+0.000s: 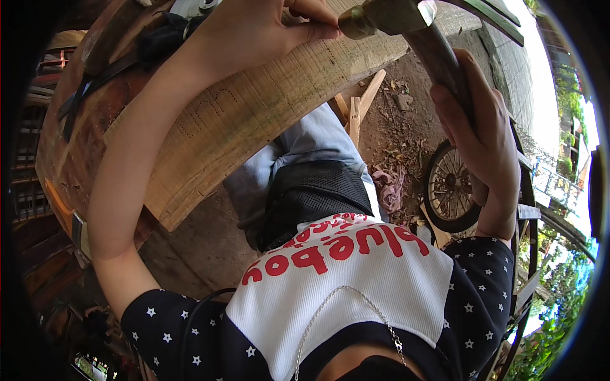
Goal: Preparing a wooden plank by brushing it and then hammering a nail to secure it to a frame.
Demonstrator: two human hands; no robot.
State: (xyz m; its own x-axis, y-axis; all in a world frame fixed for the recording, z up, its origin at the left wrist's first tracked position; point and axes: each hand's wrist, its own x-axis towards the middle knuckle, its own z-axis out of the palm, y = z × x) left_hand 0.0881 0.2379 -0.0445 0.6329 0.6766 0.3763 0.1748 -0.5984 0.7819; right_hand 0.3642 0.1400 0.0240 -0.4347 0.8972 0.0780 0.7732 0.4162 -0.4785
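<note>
A claw hammer (438, 57) with a metal head and a worn handle is gripped in my right hand (480, 136), its fingers wrapped round the handle. The hammer's round striking face is close to the fingertips of my left hand (254, 35). Those left fingers are pinched together at the top edge of the view, over a thick wooden plank (273, 101). What they pinch, if anything, is too small or hidden to make out. Rows of small dark marks run across the plank's pale, rough face.
Under the plank's near part is a reddish-brown wooden surface (82, 152). A black strapped item (159, 41) lies at the upper left. Below right are a spoked wheel (448, 184), a pink cloth (389, 187) and wooden legs (365, 101) on a dirt floor.
</note>
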